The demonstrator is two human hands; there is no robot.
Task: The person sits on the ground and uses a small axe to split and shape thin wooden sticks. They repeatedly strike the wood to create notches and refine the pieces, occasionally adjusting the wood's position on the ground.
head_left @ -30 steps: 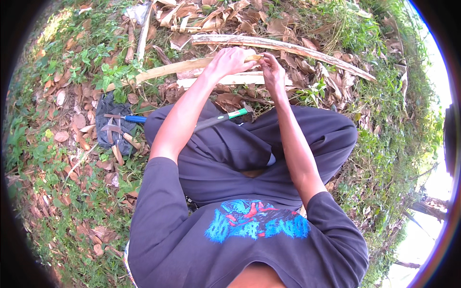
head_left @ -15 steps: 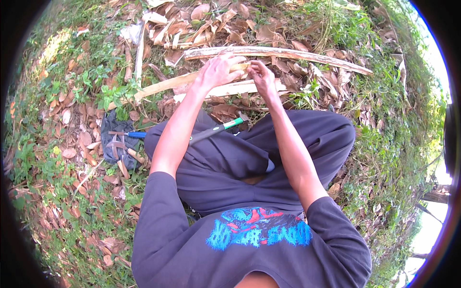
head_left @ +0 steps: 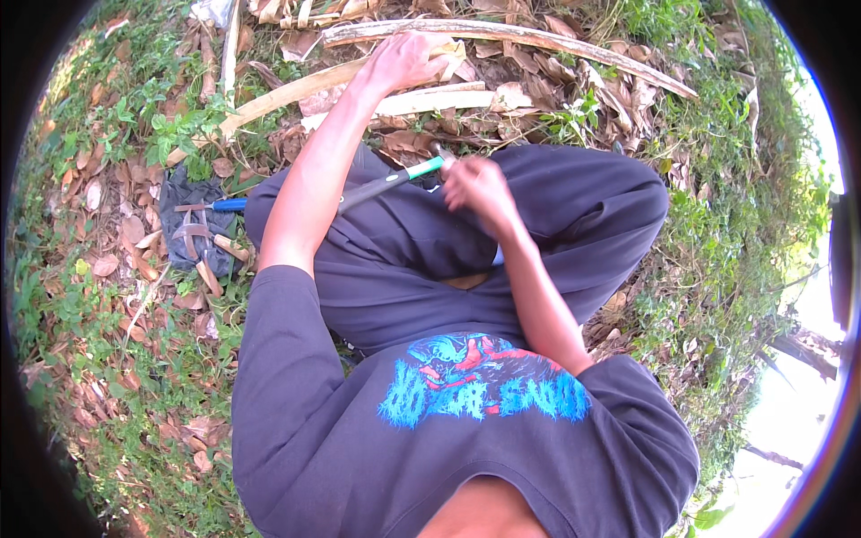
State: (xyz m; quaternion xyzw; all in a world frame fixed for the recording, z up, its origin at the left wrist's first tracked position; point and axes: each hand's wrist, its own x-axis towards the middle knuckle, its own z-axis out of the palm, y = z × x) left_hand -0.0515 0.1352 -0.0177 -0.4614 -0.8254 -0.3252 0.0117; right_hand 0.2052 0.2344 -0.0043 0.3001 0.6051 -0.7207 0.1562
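Leafy ground (head_left: 106,265), pale strip (head_left: 300,89) gripped in left hand (head_left: 408,62)

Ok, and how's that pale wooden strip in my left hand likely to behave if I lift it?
The pale wooden strip looks long and narrow, so it's probably light for its length and slightly springy, though the lens may exaggerate its curve. With your left hand near one end, the other end would likely dip or drag across the leafy plants.
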